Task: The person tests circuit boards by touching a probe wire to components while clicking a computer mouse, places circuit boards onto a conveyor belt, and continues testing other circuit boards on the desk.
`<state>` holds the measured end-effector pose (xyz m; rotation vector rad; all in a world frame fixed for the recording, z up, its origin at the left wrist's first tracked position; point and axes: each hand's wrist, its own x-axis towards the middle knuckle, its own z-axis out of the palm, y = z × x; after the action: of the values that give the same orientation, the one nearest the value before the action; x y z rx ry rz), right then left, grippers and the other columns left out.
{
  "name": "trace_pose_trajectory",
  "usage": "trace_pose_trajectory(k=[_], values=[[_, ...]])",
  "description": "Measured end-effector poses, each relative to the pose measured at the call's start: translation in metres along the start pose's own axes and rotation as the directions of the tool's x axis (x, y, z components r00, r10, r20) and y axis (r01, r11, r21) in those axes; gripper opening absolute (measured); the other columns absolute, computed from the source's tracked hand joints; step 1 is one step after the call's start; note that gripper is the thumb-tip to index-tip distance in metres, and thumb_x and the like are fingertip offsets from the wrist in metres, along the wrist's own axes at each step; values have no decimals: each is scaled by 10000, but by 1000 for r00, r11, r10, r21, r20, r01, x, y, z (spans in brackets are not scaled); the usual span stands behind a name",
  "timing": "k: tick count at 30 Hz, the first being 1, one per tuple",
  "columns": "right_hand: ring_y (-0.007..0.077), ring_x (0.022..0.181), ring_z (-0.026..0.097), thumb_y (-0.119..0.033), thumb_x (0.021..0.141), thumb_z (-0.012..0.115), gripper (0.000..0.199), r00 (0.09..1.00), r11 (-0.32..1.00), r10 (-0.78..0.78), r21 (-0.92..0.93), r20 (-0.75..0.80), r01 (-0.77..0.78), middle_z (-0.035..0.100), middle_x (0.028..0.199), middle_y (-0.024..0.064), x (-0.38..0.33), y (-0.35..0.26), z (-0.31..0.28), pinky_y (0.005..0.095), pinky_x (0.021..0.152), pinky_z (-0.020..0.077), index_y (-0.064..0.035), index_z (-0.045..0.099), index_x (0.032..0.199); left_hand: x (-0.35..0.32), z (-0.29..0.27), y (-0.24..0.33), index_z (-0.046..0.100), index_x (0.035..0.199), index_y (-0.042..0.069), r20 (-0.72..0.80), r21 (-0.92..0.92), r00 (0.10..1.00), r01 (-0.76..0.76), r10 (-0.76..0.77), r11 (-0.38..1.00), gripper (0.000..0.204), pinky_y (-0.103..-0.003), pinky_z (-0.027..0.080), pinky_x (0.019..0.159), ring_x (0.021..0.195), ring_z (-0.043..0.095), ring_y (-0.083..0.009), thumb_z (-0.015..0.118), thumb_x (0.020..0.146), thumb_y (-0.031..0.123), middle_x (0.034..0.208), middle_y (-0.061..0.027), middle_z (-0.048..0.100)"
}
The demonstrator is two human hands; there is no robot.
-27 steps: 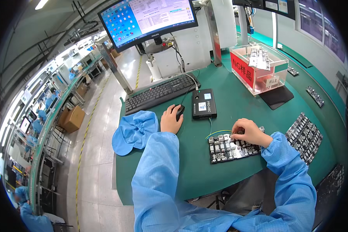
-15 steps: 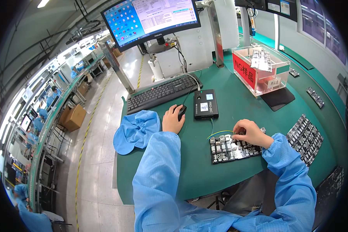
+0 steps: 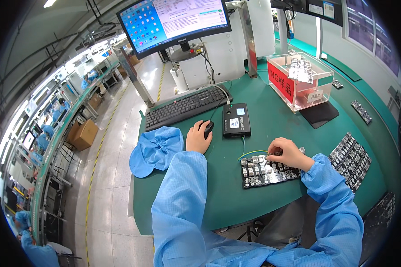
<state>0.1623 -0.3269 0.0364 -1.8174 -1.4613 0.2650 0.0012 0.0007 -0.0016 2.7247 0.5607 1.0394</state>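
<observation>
My left hand (image 3: pixel 198 139) is wrapped over a black computer mouse (image 3: pixel 208 129) beside the black tester box (image 3: pixel 236 120), which has a small lit display. Thin yellow and green wires (image 3: pixel 253 152) run from that box to the fingertips of my right hand (image 3: pixel 288 153). Its thumb and fingers pinch the wire end against the upper edge of a circuit board panel (image 3: pixel 263 172); the exact contact is hidden by the fingers. The panel lies flat on the green mat, covered with rows of small white and metal parts.
A black keyboard (image 3: pixel 187 106) stands below the monitor (image 3: pixel 173 24). Left of my left arm lies a blue cap (image 3: pixel 157 151). Clear bin (image 3: pixel 300 82) with a red panel holds boards at the back right. More board panels (image 3: pixel 351 161) lie right, near a black pad (image 3: pixel 320 116).
Almost nothing differs; the whole view shifts very slightly. Both hands keep their places, the left on the mouse and the right at the board panel.
</observation>
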Motion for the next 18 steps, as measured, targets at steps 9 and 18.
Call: trace_pose_trajectory(k=[9, 18], values=[[183, 777, 595, -201, 792, 800, 202, 1000, 1000, -20, 0, -5, 20, 627, 797, 38, 2, 1, 2, 316, 705, 489, -73, 658, 856, 1, 1, -3, 614, 1271, 171, -15, 7, 1000, -6, 6, 1000, 445, -427, 490, 959, 1095, 589, -347, 701, 838, 227, 1312, -106, 558], [187, 759, 595, -189, 786, 803, 210, 998, 998, -55, -1, -26, 55, 636, 802, 44, -4, -1, 1, 322, 695, 490, -64, 651, 860, -2, -2, 1, 622, 1260, 160, 1, -35, 1000, -13, 13, 999, 447, -427, 494, 944, 1074, 595, -351, 706, 825, 217, 1287, -111, 567]])
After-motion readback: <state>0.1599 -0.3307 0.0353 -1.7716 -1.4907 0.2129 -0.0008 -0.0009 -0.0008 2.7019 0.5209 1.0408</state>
